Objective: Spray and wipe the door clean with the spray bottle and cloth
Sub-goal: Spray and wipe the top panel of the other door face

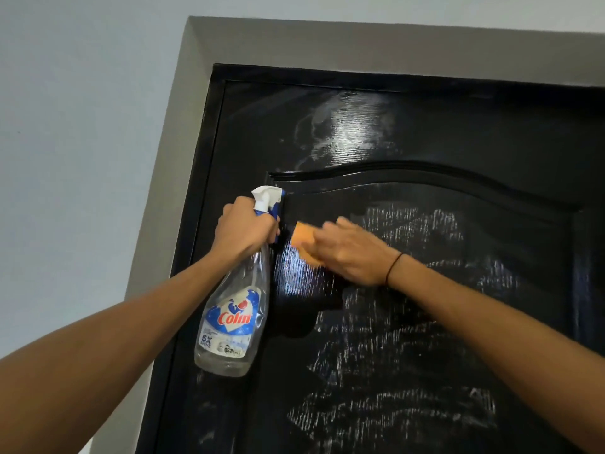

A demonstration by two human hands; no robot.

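In the head view, one glossy black panelled wooden door (425, 290) is seen, streaked with white residue. One clear plastic spray bottle (233, 306) with a white-and-blue trigger is gripped at its neck by the left hand (244, 229), fingers curled round it. One orange cloth (304, 242) is pressed against the door's left panel by the right hand (350, 252), fingers laid over it.

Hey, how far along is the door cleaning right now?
Partway. Cleaner already streaks much of the black door, so spraying looks largely done. In hand: the right hand presses the orange cloth against the panel's upper left, while the left hand holds the spray bottle. Left: whitish smears above and below.
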